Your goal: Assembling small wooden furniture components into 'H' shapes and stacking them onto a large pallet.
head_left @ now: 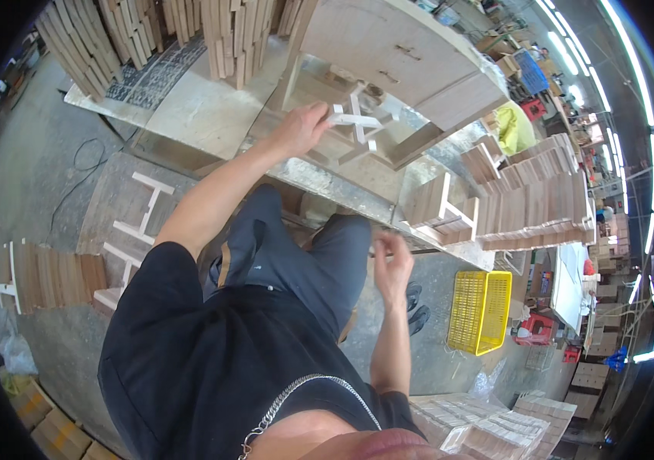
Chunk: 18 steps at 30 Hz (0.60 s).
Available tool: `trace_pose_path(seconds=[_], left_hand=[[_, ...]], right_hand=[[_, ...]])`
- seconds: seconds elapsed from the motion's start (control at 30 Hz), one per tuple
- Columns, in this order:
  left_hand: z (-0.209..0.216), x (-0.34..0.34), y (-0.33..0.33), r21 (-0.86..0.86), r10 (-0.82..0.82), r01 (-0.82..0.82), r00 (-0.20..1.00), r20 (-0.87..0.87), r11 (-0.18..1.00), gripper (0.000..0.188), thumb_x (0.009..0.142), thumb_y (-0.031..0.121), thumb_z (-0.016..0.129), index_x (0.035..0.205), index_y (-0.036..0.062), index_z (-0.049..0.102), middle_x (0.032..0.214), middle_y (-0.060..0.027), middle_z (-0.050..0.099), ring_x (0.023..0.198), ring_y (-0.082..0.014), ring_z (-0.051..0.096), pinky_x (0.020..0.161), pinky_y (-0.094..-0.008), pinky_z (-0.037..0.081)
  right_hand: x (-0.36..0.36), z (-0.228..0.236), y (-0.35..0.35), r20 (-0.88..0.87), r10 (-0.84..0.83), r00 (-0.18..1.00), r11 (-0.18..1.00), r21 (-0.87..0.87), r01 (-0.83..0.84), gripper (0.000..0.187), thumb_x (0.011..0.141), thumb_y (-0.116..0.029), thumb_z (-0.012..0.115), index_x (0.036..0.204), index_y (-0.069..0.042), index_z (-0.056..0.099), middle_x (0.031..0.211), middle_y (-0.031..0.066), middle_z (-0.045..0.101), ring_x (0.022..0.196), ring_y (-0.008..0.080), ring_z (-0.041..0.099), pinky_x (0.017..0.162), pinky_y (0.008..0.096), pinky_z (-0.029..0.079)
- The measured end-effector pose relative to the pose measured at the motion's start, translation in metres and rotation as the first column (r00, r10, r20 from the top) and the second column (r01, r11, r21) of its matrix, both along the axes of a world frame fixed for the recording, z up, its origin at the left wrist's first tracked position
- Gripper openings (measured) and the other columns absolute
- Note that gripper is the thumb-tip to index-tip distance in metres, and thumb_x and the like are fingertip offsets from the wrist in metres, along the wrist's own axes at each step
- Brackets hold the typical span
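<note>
- Left hand [301, 129] out ahead over the bench; thumb and fingers look closed on the near end of a pale, cross-shaped wooden frame [358, 121].
- Frame sits just beyond and right of those fingertips, in front of a large pale wooden panel on legs [399, 57].
- Right hand [393, 264] is nearer my body, right of my knee, at the front edge of the pale, worn-topped bench [204, 111]. Fingers curled in; can't tell if they pinch anything.
- Done: the frame's bars look joined already, so I'd call this one mostly together. Joint quality not readable from here.
- Also looks done: long row of brown stacked wooden pieces with pale edges [534, 203], right of both hands on the bench.
- Left: two loose pale H-shaped wooden frames [144, 208] on a grey-brown board [101, 207], left of and nearer me than the left hand; I'd guess these are waiting.
- Upright bundles of brown wooden slats [239, 38] beyond and left of the left hand; likely unused stock. Count remaining: can't tell.
</note>
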<state>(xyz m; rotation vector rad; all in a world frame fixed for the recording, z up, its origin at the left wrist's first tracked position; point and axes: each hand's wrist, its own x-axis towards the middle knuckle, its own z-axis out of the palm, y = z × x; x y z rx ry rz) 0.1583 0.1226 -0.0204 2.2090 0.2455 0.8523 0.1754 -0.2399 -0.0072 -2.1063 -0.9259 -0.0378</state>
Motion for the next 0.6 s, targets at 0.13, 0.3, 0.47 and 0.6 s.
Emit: trace_pose_path(seconds=[0.13, 0.3, 0.47, 0.6], left_hand=[[0.023, -0.067, -0.032, 0.166, -0.029, 0.021, 0.998, 0.048, 0.986, 0.014, 0.097, 0.013, 0.066, 0.102, 0.0014, 0.06, 0.095, -0.0189, 0.063, 0.085, -0.0416, 0.063, 0.071, -0.0491, 0.049], [0.039, -0.108, -0.072, 0.342, 0.103, -0.148, 0.984, 0.146, 0.928, 0.028, 0.083, 0.004, 0.074, 0.109, -0.0004, 0.064, 0.099, -0.0152, 0.067, 0.089, -0.0363, 0.067, 0.077, -0.0431, 0.056], [0.042, -0.121, -0.09, 0.343, 0.202, -0.251, 0.964, 0.171, 0.905, 0.032, 0.076, 0.002, 0.077, 0.105, -0.0026, 0.064, 0.095, -0.0158, 0.066, 0.086, -0.0353, 0.067, 0.072, -0.0422, 0.056], [0.038, -0.134, -0.089, 0.284, 0.28, -0.308, 0.95, 0.137, 0.908, 0.023, 0.081, 0.002, 0.075, 0.101, -0.0011, 0.064, 0.093, -0.0158, 0.066, 0.082, -0.0358, 0.066, 0.069, -0.0433, 0.055]], right_hand=[[0.029, 0.037, 0.043, 0.139, 0.048, 0.989, 0.998, 0.042, -0.054, 0.021, 0.093, -0.004, 0.067, 0.113, 0.001, 0.069, 0.107, 0.0182, 0.069, 0.097, 0.0371, 0.065, 0.087, 0.0431, 0.052], [-0.011, 0.082, 0.137, 0.598, 0.15, 0.788, 0.985, -0.163, -0.064, 0.035, 0.085, -0.012, 0.072, 0.115, 0.004, 0.067, 0.116, 0.0176, 0.065, 0.112, 0.0369, 0.056, 0.097, 0.0499, 0.045], [-0.013, 0.04, 0.169, 0.711, 0.131, 0.691, 0.99, -0.128, -0.057, 0.037, 0.076, -0.011, 0.067, 0.11, 0.005, 0.068, 0.103, 0.0144, 0.063, 0.104, 0.0323, 0.057, 0.096, 0.0486, 0.046], [-0.012, 0.036, 0.174, 0.687, 0.213, 0.695, 0.972, -0.08, -0.219, 0.024, 0.077, -0.009, 0.066, 0.099, 0.0, 0.071, 0.093, 0.0093, 0.064, 0.097, 0.0299, 0.06, 0.092, 0.047, 0.046]])
